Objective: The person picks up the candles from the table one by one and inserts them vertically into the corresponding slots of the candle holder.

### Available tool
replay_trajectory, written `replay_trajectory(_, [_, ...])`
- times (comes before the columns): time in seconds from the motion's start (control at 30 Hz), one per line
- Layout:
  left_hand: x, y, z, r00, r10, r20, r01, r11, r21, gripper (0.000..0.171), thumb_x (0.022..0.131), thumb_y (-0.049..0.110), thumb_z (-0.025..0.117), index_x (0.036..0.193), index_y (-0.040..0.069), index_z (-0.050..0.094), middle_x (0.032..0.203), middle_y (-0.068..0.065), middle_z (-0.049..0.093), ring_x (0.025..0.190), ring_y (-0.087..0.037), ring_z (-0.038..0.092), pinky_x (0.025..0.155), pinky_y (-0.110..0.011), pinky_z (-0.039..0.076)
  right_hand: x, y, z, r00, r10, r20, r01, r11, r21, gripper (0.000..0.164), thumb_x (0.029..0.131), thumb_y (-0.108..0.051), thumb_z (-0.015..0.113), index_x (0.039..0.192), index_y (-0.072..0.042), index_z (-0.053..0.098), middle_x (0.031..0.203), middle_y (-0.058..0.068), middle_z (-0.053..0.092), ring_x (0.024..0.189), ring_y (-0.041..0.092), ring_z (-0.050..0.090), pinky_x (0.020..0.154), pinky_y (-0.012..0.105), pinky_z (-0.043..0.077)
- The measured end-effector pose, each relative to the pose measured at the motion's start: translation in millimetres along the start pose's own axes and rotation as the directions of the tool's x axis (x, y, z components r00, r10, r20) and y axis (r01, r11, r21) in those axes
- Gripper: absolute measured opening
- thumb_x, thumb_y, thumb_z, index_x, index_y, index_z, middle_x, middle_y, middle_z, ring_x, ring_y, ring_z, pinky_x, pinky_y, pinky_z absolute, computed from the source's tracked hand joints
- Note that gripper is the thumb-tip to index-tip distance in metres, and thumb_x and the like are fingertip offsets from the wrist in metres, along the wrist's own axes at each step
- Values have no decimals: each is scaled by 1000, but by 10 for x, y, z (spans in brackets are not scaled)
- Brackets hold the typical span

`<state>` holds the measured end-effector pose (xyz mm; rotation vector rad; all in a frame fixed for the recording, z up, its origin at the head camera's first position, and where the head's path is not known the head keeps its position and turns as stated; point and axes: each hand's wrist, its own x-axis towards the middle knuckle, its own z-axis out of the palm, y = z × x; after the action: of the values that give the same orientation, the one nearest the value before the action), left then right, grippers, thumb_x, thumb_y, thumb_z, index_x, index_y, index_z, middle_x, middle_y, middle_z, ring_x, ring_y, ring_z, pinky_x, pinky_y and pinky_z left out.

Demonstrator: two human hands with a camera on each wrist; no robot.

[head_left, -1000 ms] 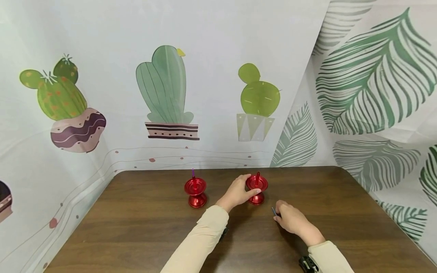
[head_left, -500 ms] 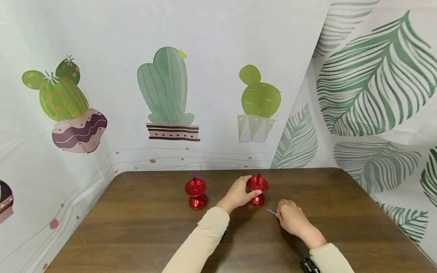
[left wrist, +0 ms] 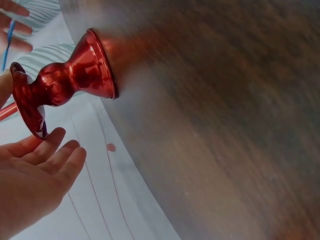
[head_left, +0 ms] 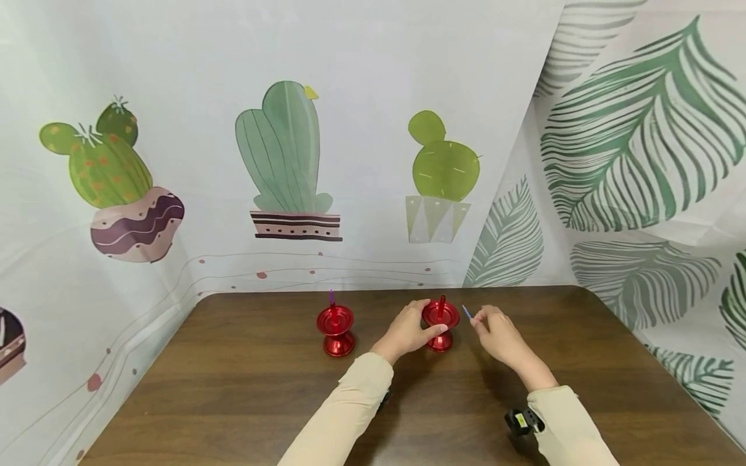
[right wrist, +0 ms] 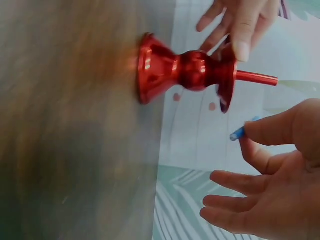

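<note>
A shiny red candle holder (head_left: pixel 440 342) stands upright on the table, its thin central tube (right wrist: pixel 257 78) bare at the top. My left hand (head_left: pixel 410 329) holds its dish rim from the left, thumb in front and fingers behind. To its right, my right hand (head_left: pixel 502 340) pinches a thin blue candle (head_left: pixel 467 312) between thumb and index finger. The candle is raised off the table near the dish, tilted up to the left. In the right wrist view the other fingers (right wrist: pixel 235 202) spread away from it.
A matching red candle holder (head_left: pixel 338 345) with a thin purple candle (head_left: pixel 331 297) in its tube stands to the left. Both are near the back of the brown wooden table (head_left: pixel 245 388). Behind it hangs a cloth (head_left: pixel 367 129) printed with cacti and leaves.
My right hand has turned the blue candle from low over the table and lifted it up and back, beside the holder's dish. The left hand keeps its hold on the rim.
</note>
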<state>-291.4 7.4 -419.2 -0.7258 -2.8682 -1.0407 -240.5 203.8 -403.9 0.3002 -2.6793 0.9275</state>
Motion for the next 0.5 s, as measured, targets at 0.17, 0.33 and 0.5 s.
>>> replay_trajectory(0.17, [7, -8, 10, 1000, 7, -6, -7, 1000, 7, 68, 89, 38, 69, 140, -1, 44, 132, -14, 54, 121, -25, 52, 99, -35, 46, 151, -58, -12, 997, 82, 1, -82, 988, 133, 16, 96, -6, 53, 96, 10, 57, 123, 38, 51, 119, 52, 47, 99, 59, 37])
replay_trajectory(0.33, [13, -17, 16, 1000, 5, -8, -5, 1000, 8, 68, 89, 37, 69, 140, -1, 44, 132, -14, 54, 121, -25, 52, 99, -35, 45, 303, -134, 9, 988, 152, 33, -154, 927, 342, 26, 100, -13, 50, 108, 11, 54, 131, 32, 50, 127, 44, 41, 105, 56, 33])
replay_trajectory(0.5, [20, -17, 21, 1000, 4, -1, -4, 1000, -3, 68, 89, 37, 69, 140, 0, 43, 134, -14, 52, 122, -25, 51, 99, -36, 46, 423, -221, 79, 978, 205, 35, -193, 830, 524, 34, 101, -18, 50, 118, 12, 51, 133, 28, 48, 129, 37, 40, 107, 52, 32])
